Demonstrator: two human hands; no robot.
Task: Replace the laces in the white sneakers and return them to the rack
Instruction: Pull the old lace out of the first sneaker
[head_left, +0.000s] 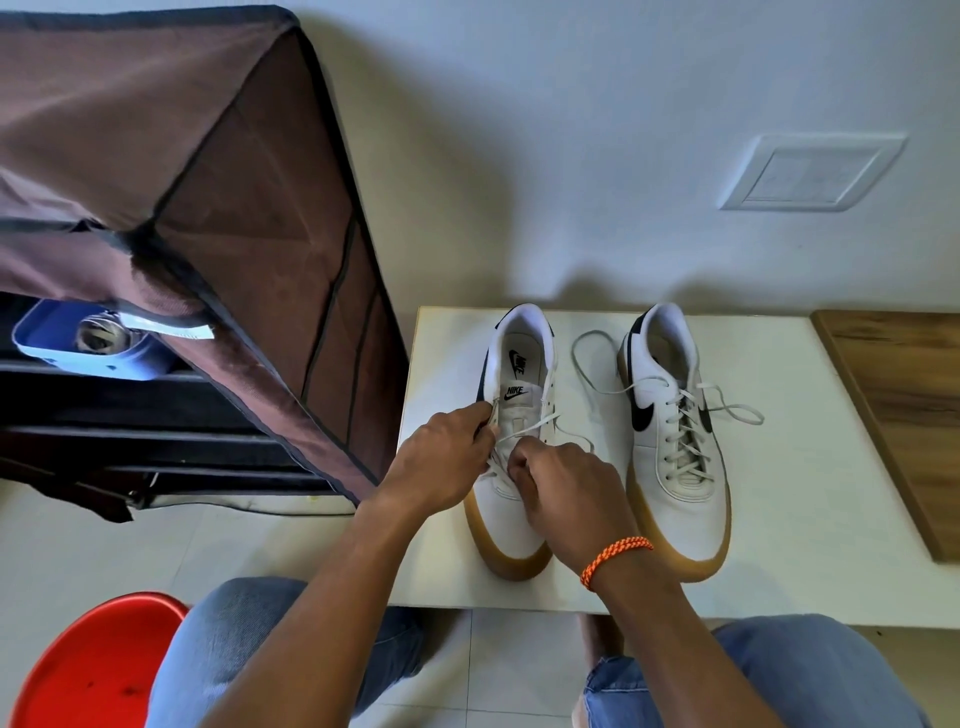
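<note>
Two white sneakers sit side by side on a low white table (779, 519), toes toward us, heels toward the wall. Gum soles, black swoosh.

Left sneaker (511, 499): we are working its lace (540, 423). Our left hand (441, 462) pinches the lace at the shoe's left eyelet row, near the tongue. Our right hand (566, 493) has fingers curled over the middle of the lacing, gripping a strand; exactly which strand it holds we cannot tell, since the knuckles cover it. The hands are close together, nearly touching, both clamped on the lace. A loose end trails off to the right between the shoes.

Right sneaker (675, 452): laced through its eyelets, untied, ends lying in loose loops on the table on both sides.

An orange cord bracelet (615, 558) is on our right wrist. Knees in blue jeans (234, 649) below the table edge.

Left of the table stands the rack (182, 441), brown fabric cover (208, 182) flipped up, dark shelves showing; a blue-and-white object (78, 343) lies on a shelf. Red stool (93, 670) at lower left. Wooden board (904, 415) at the table's right.
</note>
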